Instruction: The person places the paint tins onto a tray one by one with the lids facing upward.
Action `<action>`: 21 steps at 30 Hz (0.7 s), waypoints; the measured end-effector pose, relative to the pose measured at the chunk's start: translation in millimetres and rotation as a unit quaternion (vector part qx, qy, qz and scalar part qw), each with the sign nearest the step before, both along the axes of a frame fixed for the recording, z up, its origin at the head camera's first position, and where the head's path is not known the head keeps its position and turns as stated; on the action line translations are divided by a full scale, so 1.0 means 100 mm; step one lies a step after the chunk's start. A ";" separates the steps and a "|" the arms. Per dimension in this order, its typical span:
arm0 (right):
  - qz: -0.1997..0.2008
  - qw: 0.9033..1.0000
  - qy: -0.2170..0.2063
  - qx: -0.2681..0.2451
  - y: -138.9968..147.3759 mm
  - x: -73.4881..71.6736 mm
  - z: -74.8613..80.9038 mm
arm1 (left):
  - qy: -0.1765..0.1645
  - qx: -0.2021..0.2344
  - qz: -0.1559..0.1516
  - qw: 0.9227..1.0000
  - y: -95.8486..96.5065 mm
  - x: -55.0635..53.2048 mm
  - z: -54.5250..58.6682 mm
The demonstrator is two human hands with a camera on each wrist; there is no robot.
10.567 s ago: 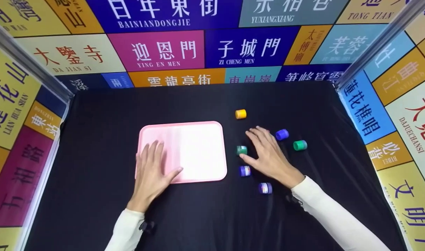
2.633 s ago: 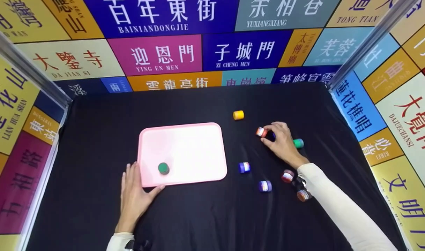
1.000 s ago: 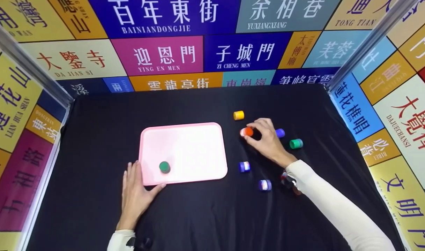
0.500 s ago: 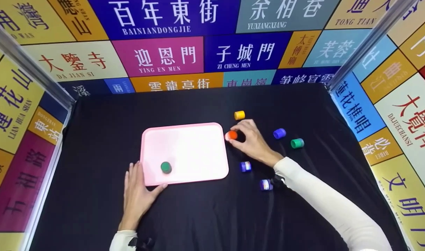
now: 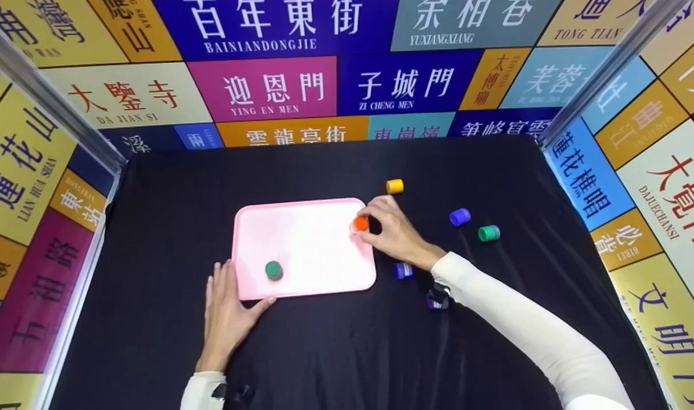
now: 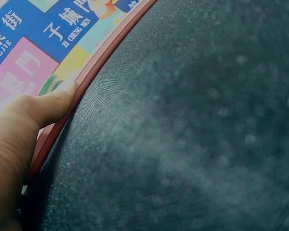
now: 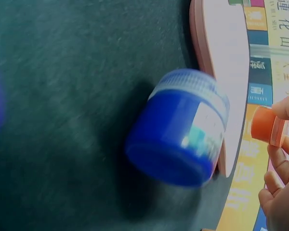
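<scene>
My right hand (image 5: 394, 230) pinches a small orange paint jar (image 5: 360, 223) between thumb and fingers, over the right rim of the pink tray (image 5: 318, 247). The right wrist view shows the orange jar (image 7: 264, 126) in the fingertips, with a blue paint jar (image 7: 171, 132) large in front. At the tray's lower left corner rests my left hand (image 5: 227, 319), its straight fingers along the left side and its thumb on the front rim. In the left wrist view the thumb (image 6: 58, 103) lies on the rim. A dark green jar (image 5: 273, 270) stands on the tray near that hand.
A yellow jar (image 5: 395, 186) lies behind the right hand. Farther right are a purple jar (image 5: 460, 216) and a green jar (image 5: 489, 233). Two more blue-purple jars lie near the right wrist, partly covered by the arm. Printed panels (image 5: 261, 85) wall in the black cloth.
The right hand has carried the orange jar leftward from beside the purple jar to the tray. Earlier, the green jar came onto the tray and the left hand shifted from its surface to its corner.
</scene>
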State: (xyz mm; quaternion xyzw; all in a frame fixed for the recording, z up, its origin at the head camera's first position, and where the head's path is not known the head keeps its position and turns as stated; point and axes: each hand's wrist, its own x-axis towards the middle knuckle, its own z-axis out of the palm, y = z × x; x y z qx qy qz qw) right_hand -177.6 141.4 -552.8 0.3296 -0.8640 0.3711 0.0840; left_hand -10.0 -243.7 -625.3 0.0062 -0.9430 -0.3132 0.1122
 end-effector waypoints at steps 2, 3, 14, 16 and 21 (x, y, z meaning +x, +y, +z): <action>0.007 1.000 -0.001 0.004 -0.05 0.00 0.00 | -0.001 0.001 0.000 1.000 0.00 0.00 0.00; 0.009 1.000 -0.004 0.006 -0.08 0.00 0.00 | -0.002 0.001 -0.001 1.000 0.00 0.01 0.00; 0.035 0.999 -0.007 0.003 -0.33 -0.01 -0.04 | 0.000 -0.005 -0.002 1.000 0.02 0.00 -0.01; 0.040 0.999 -0.004 0.006 -0.39 -0.01 -0.05 | -0.001 -0.005 -0.001 1.000 0.02 0.00 -0.01; 0.055 0.998 0.001 0.017 -0.54 -0.04 -0.06 | 0.005 -0.001 -0.001 1.000 0.00 -0.01 -0.01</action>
